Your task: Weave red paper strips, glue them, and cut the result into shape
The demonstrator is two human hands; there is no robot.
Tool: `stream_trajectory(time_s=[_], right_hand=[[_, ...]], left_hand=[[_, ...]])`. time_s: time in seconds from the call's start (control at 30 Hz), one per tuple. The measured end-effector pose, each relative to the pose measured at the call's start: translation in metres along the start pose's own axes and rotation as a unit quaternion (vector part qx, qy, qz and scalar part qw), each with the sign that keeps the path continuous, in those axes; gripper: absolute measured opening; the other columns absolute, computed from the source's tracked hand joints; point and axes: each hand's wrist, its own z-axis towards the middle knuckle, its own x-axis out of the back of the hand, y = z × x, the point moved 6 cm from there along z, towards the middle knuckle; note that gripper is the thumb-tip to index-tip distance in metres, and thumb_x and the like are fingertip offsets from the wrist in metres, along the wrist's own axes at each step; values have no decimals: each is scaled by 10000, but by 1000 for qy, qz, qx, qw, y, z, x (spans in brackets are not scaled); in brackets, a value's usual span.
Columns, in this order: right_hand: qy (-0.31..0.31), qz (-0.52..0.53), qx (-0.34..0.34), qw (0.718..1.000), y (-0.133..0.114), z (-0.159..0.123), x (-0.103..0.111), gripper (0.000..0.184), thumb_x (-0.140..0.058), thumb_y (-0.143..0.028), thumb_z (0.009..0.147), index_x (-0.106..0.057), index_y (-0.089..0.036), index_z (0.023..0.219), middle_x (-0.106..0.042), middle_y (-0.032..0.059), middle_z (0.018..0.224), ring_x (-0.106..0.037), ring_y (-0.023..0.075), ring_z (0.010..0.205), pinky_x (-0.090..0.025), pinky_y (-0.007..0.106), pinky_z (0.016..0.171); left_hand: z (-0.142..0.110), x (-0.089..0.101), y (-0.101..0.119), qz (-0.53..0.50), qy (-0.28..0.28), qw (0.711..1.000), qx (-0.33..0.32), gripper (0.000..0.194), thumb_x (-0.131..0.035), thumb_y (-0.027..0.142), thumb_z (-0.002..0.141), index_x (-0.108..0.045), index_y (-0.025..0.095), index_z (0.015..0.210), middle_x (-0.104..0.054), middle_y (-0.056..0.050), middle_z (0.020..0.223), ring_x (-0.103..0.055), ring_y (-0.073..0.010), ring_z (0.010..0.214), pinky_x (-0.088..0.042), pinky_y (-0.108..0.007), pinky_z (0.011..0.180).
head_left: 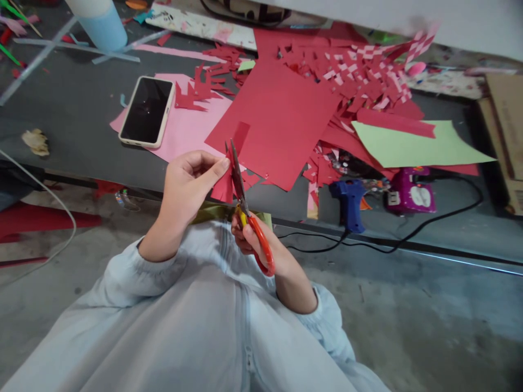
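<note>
Between its thumb and fingers, my left hand (pixel 190 185) pinches a red paper strip (pixel 223 189) over the table's front edge. My right hand (pixel 253 237) is wrapped round the handles of scissors (pixel 265 253) with orange and yellow grips. Their blades point up and away from me, slightly parted, with the strip at the blades. Behind them lies a large red paper sheet (pixel 278 114). A pink sheet (pixel 188 128) is partly under it, and a phone (pixel 147 111) rests on the pink sheet. Small red scraps (pixel 250 178) lie close to the blades.
Cut red and checkered pieces (pixel 368 73) are heaped at the back right. A green sheet (pixel 420 144), a blue glue gun (pixel 350 204) with a black cable and a purple box (pixel 411 193) lie right. A blue-and-white bottle (pixel 102 27) stands back left; cardboard (pixel 506 120) is far right.
</note>
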Motion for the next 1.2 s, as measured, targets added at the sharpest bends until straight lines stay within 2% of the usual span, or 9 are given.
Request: stream_trajectory(time_s=[0.27, 0.4, 0.53, 0.77, 0.87, 0.97, 1.2], right_hand=[[-2, -39, 16, 999, 0, 2, -3, 500, -564, -724, 872, -479, -237, 949, -344, -62, 736, -253, 64, 559, -195, 221, 477], [-22, -10, 11, 1000, 1, 0, -5, 483, -549, -716, 888, -494, -246, 987, -350, -57, 742, -265, 68, 554, -182, 232, 480], [-49, 43, 1, 998, -8, -2, -12, 502, -596, -727, 849, -501, -256, 994, -341, -53, 759, -238, 81, 559, -163, 254, 484], [-42, 49, -7, 998, -14, -4, -13, 510, -613, -732, 831, -512, -257, 987, -328, -53, 740, -223, 95, 564, -149, 279, 488], [-47, 31, 1, 998, -10, -5, -10, 477, -579, -712, 871, -514, -258, 1000, -336, -50, 745, -247, 90, 559, -157, 272, 485], [-47, 16, 7, 999, -5, -4, -7, 434, -542, -681, 913, -513, -261, 1019, -346, -46, 754, -271, 91, 564, -171, 266, 486], [-34, -2, 12, 999, 4, 0, -3, 463, -511, -707, 913, -520, -258, 1025, -352, -46, 734, -275, 93, 558, -210, 246, 476]], left_hand=[[0, 0, -4, -29, -1, 999, 25, 201, -856, 318, 714, -724, 170, 678, -686, 22, 659, -621, -79, 617, -522, -196, 648], [0, -3, -5, -55, -13, 997, 51, 289, -894, 394, 672, -721, 163, 670, -672, 17, 642, -611, -83, 610, -521, -202, 640], [1, -5, -4, -89, -30, 993, 74, 324, -922, 409, 630, -715, 161, 656, -646, 26, 618, -607, -82, 607, -522, -205, 638], [-2, -5, -8, -76, -27, 989, 124, 384, -936, 446, 583, -696, 156, 659, -660, 7, 635, -619, -99, 617, -495, -203, 587], [-2, -5, -7, -81, -29, 990, 115, 371, -936, 441, 582, -699, 165, 653, -666, 8, 644, -610, -98, 615, -485, -202, 574], [-1, -4, -6, -73, -27, 993, 93, 298, -907, 374, 650, -697, 163, 656, -649, 17, 632, -610, -96, 612, -490, -214, 594], [-1, -1, -8, -38, -9, 997, 74, 181, -850, 265, 717, -706, 165, 675, -670, 3, 665, -624, -106, 627, -508, -226, 617]])
